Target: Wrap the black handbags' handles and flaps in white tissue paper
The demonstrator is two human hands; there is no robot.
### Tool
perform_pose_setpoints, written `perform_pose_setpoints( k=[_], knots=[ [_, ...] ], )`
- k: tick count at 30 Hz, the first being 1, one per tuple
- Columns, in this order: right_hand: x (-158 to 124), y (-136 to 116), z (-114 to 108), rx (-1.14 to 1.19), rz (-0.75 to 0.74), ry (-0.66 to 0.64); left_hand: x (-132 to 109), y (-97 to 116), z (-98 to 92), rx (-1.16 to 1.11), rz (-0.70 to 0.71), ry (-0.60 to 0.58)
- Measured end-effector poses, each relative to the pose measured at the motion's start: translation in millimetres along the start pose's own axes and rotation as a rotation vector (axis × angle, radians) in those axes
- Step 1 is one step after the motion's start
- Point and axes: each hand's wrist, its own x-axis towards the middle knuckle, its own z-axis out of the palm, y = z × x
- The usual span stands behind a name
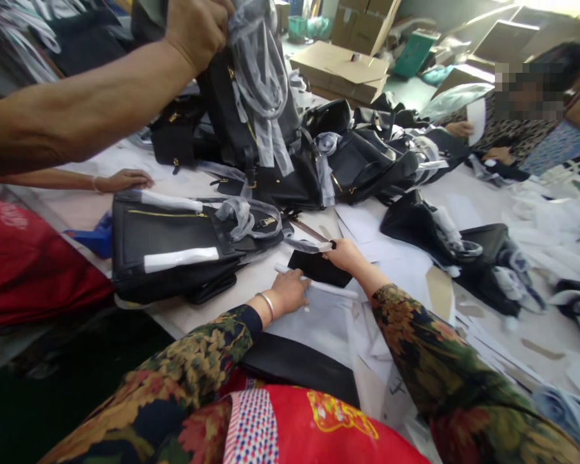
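Note:
A black bag (304, 364) lies in front of me, a pale translucent sheet (326, 322) over its middle and a white-wrapped strip across its far edge. My left hand (287, 291), with a bangle at the wrist, is closed over that edge, fingers bent and close together. Just beyond, my right hand (344, 256) is closed on the dark end of a strap (312, 243) partly wrapped in clear plastic. Under the strap shows a black flap (319, 267). To the left lies another black handbag (169, 238) with a gold zip, white strips and plastic-wrapped handles.
A co-worker's arm (101, 96) reaches in at upper left, lifting a plastic-wrapped black bag (227, 103). Another hand (125, 180) rests on the table. Several black bags (362, 161) are heaped behind. Paper sheets (406, 283) spread rightward. A person (517, 129) works at far right.

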Motion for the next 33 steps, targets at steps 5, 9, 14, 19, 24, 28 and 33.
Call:
perform_pose_setpoints(
  k=[5, 9, 14, 19, 24, 28, 33],
  knots=[
    [18, 5, 5, 0.052, 0.076, -0.054, 0, -1, 1.4, -0.012, -0.006, 0.008],
    [33, 6, -2, 0.087, 0.195, -0.052, 0, -1, -0.6, -0.02, -0.017, -0.006],
    [29, 4, -9, 0.128, 0.079, -0.135, -1, 0, -3.4, -0.035, -0.035, -0.025],
    [4, -3, -2, 0.029, -0.014, 0.075, -2, 2, -6.4, -0.039, -0.035, -0.02],
    [-21, -20, 36, -0.262, -0.239, 0.125, -2, 2, -6.6, -0.051, -0.04, -0.016],
    [-17, -30, 63, -0.346, -0.231, -0.093, -2, 1, -5.6, -0.051, -0.066, -0.021],
    [21, -33, 39, -0.399, -0.234, -0.061, -3, 0, -5.9, -0.049, -0.052, -0.009]
  ],
)
